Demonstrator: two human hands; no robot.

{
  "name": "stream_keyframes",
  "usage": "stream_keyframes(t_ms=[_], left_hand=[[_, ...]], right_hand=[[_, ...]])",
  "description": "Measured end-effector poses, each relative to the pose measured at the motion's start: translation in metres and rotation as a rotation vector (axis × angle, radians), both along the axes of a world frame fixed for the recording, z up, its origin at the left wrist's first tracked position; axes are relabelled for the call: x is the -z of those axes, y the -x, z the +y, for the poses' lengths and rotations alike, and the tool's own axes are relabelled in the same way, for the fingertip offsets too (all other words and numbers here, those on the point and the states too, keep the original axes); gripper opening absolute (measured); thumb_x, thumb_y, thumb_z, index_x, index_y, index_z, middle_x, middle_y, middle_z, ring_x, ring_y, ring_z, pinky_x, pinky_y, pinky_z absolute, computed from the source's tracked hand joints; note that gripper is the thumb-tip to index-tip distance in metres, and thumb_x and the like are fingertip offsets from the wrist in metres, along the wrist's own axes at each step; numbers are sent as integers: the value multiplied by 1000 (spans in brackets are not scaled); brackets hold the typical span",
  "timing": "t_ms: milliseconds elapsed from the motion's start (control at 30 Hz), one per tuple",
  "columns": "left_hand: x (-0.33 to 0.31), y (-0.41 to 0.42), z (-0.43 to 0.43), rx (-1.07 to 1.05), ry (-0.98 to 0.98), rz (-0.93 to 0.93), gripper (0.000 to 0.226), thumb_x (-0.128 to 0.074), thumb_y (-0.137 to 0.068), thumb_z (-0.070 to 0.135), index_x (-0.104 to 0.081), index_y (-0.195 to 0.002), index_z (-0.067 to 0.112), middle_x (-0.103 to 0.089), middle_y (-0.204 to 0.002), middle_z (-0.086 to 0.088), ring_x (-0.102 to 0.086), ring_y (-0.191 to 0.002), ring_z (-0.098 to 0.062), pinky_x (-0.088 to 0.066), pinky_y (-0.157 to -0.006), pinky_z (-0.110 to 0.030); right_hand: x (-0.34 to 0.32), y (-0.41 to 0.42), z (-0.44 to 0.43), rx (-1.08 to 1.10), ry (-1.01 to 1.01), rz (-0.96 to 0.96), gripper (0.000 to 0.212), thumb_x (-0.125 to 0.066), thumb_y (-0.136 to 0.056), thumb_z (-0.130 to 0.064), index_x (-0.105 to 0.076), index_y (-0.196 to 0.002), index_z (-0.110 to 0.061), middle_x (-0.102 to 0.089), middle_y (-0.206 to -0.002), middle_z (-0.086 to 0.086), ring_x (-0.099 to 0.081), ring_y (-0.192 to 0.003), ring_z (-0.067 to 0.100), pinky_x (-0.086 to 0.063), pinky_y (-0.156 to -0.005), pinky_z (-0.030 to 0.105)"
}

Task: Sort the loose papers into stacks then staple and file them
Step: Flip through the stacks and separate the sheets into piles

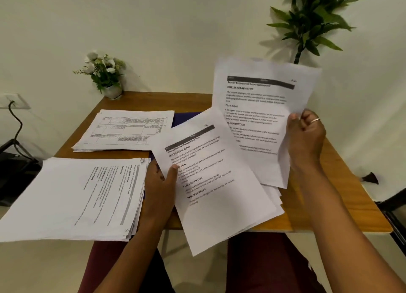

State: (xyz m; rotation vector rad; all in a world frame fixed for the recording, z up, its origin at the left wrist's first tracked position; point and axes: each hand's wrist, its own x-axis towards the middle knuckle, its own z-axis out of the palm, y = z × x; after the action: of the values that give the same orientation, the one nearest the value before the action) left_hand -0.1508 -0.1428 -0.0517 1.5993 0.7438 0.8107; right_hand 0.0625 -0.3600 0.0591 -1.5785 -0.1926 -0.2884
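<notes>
This looks like a small office or study corner: a wooden table [153, 101] set against a plain cream wall [175, 29], with stacks of printed papers [87, 193] on its left half. A pot of white flowers [103, 73] stands at the table's far left corner and a tall leafy plant [312, 18] rises at the far right. A wall socket [15, 100] with a black cable [18, 125] is on the left.

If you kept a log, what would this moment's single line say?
step: sorting | left hand: holds fanned bundle | right hand: pinches raised sheet | table: near stack, far stack
</notes>
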Motion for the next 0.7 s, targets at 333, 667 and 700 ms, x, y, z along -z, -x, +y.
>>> stream_keyframes(t_ms=[333,667,700], left_hand=[[-3,-1,1,-12,-216,144,78,-57,-103,37,-4,-158,50,-31,-164,6,-39,-147,-24,-43,-113,-56],[-16,4,-9,-18,-314,211,68,-48,-108,15,-9,-158,38,-32,-149,22,-36,-118,22,-21,-90,5],[-17,5,-11,0,-279,173,61,-46,-108,14,-19,-156,38,-39,-139,28,-44,-105,29,-31,-84,8]], right_hand=[[-45,18,-4,267,-200,-364,18,-48,-101,-10,-51,-91,-24,-55,-85,-12,-53,-76,-12,-47,-79,14],[-51,26,11,343,-322,-286,27,-44,-101,-3,-45,-79,-20,-48,-74,-10,-48,-63,-9,-42,-66,12],[-45,30,16,300,-277,-258,23,-44,-102,-5,-49,-83,-17,-51,-76,-11,-50,-65,-10,-43,-67,12]])
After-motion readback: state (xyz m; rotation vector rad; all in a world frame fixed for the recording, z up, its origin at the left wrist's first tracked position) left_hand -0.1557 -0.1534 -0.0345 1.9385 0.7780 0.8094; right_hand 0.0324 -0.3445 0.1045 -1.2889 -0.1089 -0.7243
